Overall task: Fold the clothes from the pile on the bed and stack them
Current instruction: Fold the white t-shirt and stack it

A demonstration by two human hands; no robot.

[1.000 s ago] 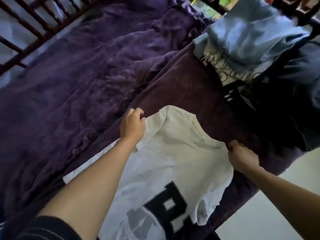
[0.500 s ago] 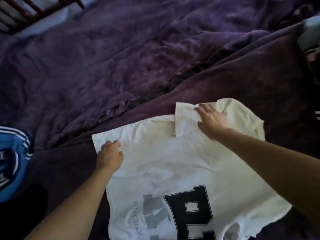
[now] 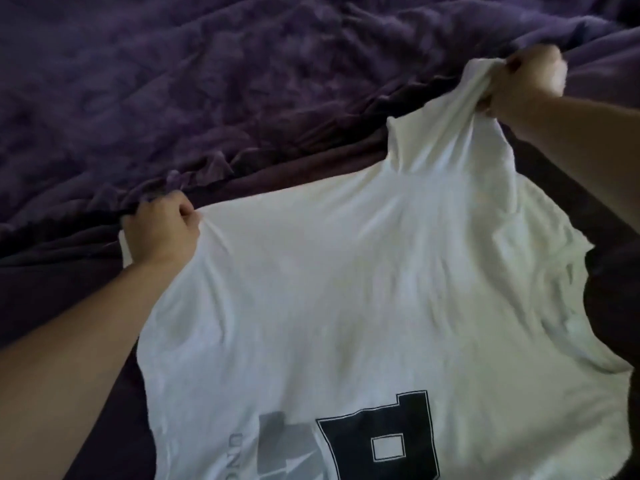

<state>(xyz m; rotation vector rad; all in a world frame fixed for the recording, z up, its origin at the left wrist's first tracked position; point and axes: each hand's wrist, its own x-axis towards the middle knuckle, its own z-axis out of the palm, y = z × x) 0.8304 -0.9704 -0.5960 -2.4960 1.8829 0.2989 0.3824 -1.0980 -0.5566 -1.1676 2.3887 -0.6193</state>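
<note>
The white shirt (image 3: 346, 289) lies spread on the purple blanket (image 3: 173, 81), stretched between the 2 hands. The left hand (image 3: 162, 230) grips its edge at 9 o'clock. The right hand (image 3: 523, 81) clutches bunched cloth at 1 o'clock.

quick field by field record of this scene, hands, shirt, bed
left hand: grips the shirt's left edge
right hand: grips bunched fabric at the shirt's far right corner
shirt: white, stretched between both hands over the bed, not yet folded
print: black block letter and grey lettering near the bottom edge
blanket: purple, rumpled, beyond the shirt
sheet: dark, under the shirt
</note>
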